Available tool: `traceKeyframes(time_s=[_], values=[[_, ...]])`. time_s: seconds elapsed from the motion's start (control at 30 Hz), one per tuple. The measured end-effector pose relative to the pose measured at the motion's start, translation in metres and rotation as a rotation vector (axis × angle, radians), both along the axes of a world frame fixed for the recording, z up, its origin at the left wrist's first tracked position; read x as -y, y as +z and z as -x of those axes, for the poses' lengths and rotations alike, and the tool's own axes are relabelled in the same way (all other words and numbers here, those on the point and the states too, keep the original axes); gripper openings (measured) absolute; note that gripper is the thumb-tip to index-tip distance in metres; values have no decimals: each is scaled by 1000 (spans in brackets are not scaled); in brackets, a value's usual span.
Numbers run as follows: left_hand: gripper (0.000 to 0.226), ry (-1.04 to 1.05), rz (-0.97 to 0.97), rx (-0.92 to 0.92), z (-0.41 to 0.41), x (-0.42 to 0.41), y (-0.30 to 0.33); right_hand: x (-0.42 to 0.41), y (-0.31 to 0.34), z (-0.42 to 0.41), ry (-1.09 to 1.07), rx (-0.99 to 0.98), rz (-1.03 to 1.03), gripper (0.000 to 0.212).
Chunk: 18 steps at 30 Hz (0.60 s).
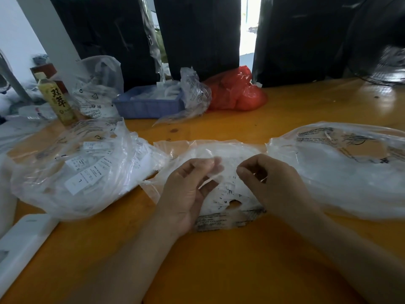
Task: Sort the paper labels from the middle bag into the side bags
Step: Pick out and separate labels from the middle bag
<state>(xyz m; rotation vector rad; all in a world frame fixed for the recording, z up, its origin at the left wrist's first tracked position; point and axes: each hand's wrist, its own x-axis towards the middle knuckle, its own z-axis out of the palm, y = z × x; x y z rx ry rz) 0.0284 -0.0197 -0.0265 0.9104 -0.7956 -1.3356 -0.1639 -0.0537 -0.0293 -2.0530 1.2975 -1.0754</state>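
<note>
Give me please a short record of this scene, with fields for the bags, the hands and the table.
middle bag: clear plastic, paper labels inside, one reads M
left bag: holds labels, one reads L
right bag: contents unclear
left hand: over middle bag, fingers blurred
right hand: fingers curled, pinch unclear
table: orange wood

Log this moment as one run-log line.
phase: picking labels | left hand: holding blurred label | right hand: curled, grip unclear | over: middle bag | side bags: untouched

Left fingertips (215, 165) motion-blurred
</note>
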Motion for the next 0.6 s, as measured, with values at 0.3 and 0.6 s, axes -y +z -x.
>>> traceKeyframes(time_s=[0.3,0.6], values=[[22,2,-53,97,1,-5,3,2,-1,4,-49,-522,152,21],[23,65,-51,156,4,-6,-1,0,2,2,-14,-520,78,26]])
